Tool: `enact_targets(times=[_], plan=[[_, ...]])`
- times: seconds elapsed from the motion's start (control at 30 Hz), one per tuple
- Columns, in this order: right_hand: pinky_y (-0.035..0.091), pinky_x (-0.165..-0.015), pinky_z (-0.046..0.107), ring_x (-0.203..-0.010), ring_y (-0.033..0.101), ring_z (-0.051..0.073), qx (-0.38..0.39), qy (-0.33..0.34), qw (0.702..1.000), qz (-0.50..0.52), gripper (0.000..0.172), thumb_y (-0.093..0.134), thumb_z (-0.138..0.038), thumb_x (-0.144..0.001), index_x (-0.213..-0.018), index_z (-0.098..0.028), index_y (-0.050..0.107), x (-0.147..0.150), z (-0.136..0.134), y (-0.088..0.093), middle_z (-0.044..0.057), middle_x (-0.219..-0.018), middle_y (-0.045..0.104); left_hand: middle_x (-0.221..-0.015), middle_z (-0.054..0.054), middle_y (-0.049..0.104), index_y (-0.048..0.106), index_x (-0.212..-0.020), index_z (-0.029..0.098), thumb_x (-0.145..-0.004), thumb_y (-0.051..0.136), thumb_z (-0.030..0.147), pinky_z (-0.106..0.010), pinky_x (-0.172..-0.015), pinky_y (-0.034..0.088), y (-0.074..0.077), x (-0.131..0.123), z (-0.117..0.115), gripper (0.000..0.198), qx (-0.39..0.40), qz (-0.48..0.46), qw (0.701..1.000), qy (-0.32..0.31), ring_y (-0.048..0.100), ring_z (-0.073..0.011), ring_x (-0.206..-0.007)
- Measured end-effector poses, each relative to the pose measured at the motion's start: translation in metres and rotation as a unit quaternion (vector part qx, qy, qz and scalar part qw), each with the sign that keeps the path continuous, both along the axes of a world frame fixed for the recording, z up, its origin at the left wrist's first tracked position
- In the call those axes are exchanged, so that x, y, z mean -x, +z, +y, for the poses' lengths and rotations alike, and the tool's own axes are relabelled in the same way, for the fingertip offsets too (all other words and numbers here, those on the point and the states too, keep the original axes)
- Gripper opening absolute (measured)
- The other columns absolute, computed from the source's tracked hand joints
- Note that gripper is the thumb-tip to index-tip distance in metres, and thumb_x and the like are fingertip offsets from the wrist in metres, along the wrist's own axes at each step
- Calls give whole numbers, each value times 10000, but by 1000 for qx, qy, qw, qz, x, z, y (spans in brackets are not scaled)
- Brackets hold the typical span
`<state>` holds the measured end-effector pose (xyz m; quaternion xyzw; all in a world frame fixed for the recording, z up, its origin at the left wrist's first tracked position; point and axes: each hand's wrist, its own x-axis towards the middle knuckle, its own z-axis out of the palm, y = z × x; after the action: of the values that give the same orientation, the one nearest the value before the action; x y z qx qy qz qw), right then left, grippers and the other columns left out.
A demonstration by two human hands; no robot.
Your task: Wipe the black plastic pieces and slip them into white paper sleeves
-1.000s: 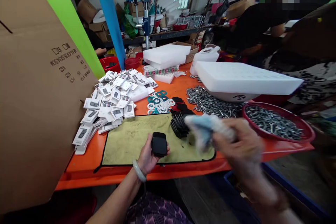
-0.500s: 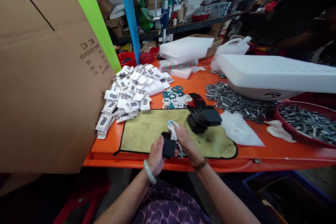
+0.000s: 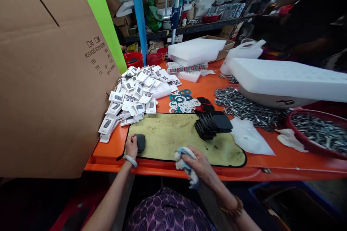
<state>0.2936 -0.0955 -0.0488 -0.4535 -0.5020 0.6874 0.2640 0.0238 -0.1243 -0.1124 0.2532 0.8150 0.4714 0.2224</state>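
Observation:
My left hand (image 3: pixel 131 146) has its fingers closed on the edge of a black square piece (image 3: pixel 140 143), which lies on the left end of the yellow cloth mat (image 3: pixel 162 133). A crumpled white and light-blue rag (image 3: pixel 186 162) hangs from my right hand (image 3: pixel 200 166), gripped over the mat's front edge. On the mat's right part rests a leaning stack of black square pieces (image 3: pixel 213 124). Behind the mat lie white and teal rings (image 3: pixel 184 101) beside some black and red pieces (image 3: pixel 204 104).
Small white boxed items (image 3: pixel 135 94) are heaped at the left, beside a tall cardboard box (image 3: pixel 54 79). Metal pins (image 3: pixel 246 108), a plastic bag (image 3: pixel 251 137) and a red basket of metal parts (image 3: pixel 320 130) occupy the right. A blue board (image 3: pixel 138 18) stands behind.
My left hand has carried the black piece leftward, down to the mat's left end. My right hand, still gripping the rag, has moved slightly right and nearer to me.

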Motion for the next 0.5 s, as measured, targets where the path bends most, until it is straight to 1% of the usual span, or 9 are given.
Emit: enact_targets(times=[0.07,0.13,0.2,0.27,0.33,0.37,0.43,0.47,0.5], plan=[[448,-470,249,-556,580,144,-78,-73,994,-23,305,603,-329,-668,-950,-225,550,-33,16,15,32,-877,698,-835,-82,673,654,-882,150,-776,552,214,-374,-840,477,1,16,2,161,17,21,999,-19,631,-232,-836],[453,-503,259,-610,588,161,-171,-141,970,-99,392,553,-283,-642,-1032,-237,562,-69,34,30,33,-916,691,-904,-103,678,663,-912,154,-765,550,178,-415,-915,454,1,21,2,187,24,38,998,-44,627,-258,-928],[448,-553,278,-624,579,178,-246,-190,926,-215,369,516,-303,-658,-1009,-229,605,-101,55,43,24,-811,672,-1011,-127,663,663,-988,151,-764,555,172,-462,-990,410,1,18,2,249,42,98,992,-61,579,-290,-1075],[452,-642,311,-679,591,203,-287,-216,876,-322,330,510,-373,-707,-981,-227,623,-123,77,51,32,-796,661,-1129,-153,621,643,-1079,146,-771,566,190,-517,-1032,366,2,7,5,320,61,195,977,-70,507,-323,-1187],[448,-713,342,-756,609,237,-281,-205,843,-411,352,509,-494,-757,-949,-223,626,-132,97,54,56,-830,667,-1173,-164,596,622,-1127,142,-786,571,218,-530,-1034,370,5,-12,12,353,48,257,960,-100,497,-327,-1199],[445,-731,355,-796,618,256,-268,-185,833,-447,398,508,-559,-766,-936,-219,625,-131,106,53,72,-853,672,-1160,-162,601,617,-1132,140,-799,564,229,-512,-1021,397,7,-25,18,348,25,254,958,-130,524,-313,-1168],[444,-738,372,-866,627,295,-244,-132,818,-503,510,527,-662,-742,-951,-206,620,-123,120,51,105,-903,680,-1115,-149,626,607,-1136,139,-832,530,233,-462,-978,458,13,-57,34,328,-37,210,952,-220,581,-272,-1092],[445,-736,375,-895,628,310,-242,-107,811,-522,565,542,-694,-721,-981,-197,613,-117,125,50,121,-934,681,-1119,-144,632,596,-1152,145,-855,492,222,-452,-970,472,17,-76,44,324,-70,188,943,-267,592,-256,-1084],[446,-734,374,-916,629,320,-245,-89,804,-534,614,557,-714,-703,-1010,-185,606,-111,129,50,137,-961,680,-1169,-140,625,581,-1179,156,-870,458,201,-455,-1002,455,21,-95,56,336,-104,179,925,-318,574,-247,-1132]])
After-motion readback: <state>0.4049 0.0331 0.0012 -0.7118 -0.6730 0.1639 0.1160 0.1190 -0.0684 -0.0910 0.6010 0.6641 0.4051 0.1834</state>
